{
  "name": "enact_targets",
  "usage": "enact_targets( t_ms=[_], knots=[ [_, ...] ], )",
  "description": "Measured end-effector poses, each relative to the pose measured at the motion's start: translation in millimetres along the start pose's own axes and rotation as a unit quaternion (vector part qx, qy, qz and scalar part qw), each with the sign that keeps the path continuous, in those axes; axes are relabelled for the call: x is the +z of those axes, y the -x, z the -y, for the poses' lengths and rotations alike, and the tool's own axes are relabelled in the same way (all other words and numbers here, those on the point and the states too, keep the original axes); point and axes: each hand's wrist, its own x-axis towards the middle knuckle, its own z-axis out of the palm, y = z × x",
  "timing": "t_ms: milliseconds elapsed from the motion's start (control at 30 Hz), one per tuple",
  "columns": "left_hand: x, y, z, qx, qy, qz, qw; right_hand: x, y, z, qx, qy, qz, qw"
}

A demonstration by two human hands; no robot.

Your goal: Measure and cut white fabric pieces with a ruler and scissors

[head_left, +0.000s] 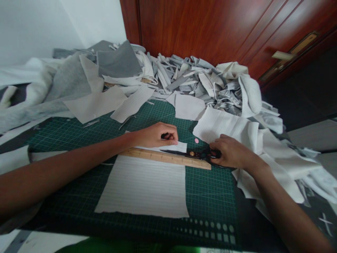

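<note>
My left hand [155, 135] rests curled on the far end of a wooden ruler [165, 158], pinning it and a narrow white fabric strip [173, 147] to a green cutting mat [210, 200]. My right hand [229, 151] grips the handles of black scissors [195, 153], whose blades lie along the ruler's far edge on the strip. A large white ribbed fabric piece [142, 186] lies on the mat, its upper edge under the ruler. The ruler hides part of that fabric.
A heap of grey and white fabric scraps [200, 79] lies beyond the mat, against a reddish-brown wooden door with a brass handle [281, 55]. More white cloth [284, 165] spreads to the right, and grey and white cloth [68, 91] to the left.
</note>
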Motion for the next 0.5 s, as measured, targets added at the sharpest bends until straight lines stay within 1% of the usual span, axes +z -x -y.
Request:
enact_targets(
  t_ms=[167,500],
  knots=[
    [1.5,-0.3,4.1,0.005,0.019,-0.012,1.0,1.7,-2.6,-0.2,0.006,0.018,-0.009,1.0],
    [3.0,1.6,5.9,0.008,0.039,-0.018,0.999,-0.8,-3.6,3.9,0.015,0.029,0.005,0.999]
  ],
)
